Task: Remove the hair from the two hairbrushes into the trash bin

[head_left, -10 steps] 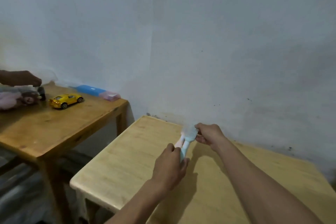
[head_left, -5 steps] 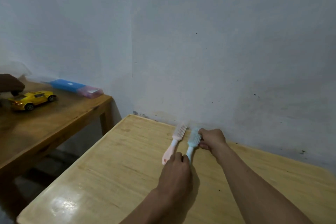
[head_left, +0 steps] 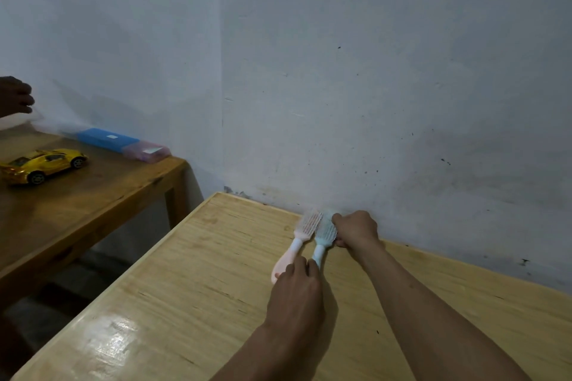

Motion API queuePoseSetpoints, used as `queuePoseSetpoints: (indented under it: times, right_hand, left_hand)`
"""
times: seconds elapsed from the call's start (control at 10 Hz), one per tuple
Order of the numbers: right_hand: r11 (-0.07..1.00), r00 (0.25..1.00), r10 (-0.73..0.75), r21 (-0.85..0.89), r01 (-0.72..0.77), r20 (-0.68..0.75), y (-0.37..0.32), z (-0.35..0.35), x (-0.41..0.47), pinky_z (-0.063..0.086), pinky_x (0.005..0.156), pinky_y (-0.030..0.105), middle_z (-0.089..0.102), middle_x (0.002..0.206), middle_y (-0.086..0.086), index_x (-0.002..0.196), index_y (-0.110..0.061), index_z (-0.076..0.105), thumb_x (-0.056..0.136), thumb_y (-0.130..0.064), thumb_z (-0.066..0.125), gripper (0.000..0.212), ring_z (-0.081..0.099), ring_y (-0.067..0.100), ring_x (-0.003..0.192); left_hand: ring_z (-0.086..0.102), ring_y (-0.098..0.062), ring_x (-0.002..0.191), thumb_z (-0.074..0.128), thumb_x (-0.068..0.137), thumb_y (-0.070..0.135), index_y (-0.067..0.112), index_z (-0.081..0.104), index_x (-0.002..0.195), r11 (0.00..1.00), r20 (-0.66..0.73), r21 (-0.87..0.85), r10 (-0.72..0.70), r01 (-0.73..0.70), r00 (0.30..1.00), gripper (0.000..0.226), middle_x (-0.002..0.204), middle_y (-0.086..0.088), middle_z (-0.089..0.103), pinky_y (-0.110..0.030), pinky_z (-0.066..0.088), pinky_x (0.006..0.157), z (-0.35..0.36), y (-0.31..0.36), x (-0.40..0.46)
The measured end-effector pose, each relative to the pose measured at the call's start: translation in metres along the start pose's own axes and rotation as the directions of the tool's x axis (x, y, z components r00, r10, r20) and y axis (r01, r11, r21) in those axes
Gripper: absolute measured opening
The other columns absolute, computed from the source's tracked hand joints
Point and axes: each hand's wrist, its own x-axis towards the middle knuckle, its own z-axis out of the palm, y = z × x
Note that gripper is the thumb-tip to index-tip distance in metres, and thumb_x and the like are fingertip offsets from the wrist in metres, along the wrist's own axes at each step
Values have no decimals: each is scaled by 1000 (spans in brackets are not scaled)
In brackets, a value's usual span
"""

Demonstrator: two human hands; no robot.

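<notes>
Two hairbrushes lie side by side on the light wooden table, heads toward the wall. The pink hairbrush is on the left, the blue hairbrush on the right, bristles up. My left hand rests on the ends of both handles, fingers curled over them. My right hand grips the right side of the blue brush's head. No hair shows clearly in the bristles. No trash bin is in view.
A darker wooden table stands to the left with a yellow toy car, a blue case and a pink case. Another person's hand hovers at the far left edge. The wall runs just behind the brushes.
The brushes were held together above the table one second ago; now they lie flat side by side near the wall. My view has shifted closer and rightward. The other person's hand lifted.
</notes>
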Motion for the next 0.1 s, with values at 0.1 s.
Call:
queuePoseSetpoints:
  times: [0.1]
  right_hand:
    - [1000,1000,28,13,-28,15,-2,-1,2,66,69,47,76,70,14,77,1,73,89,-29,68,33,76,29,55]
  left_hand:
    - [55,-11,45,93,44,26,16,73,78,998,-49,-54,23,-26,999,41,63,3,61,-21,39,36,-4,-2,-3]
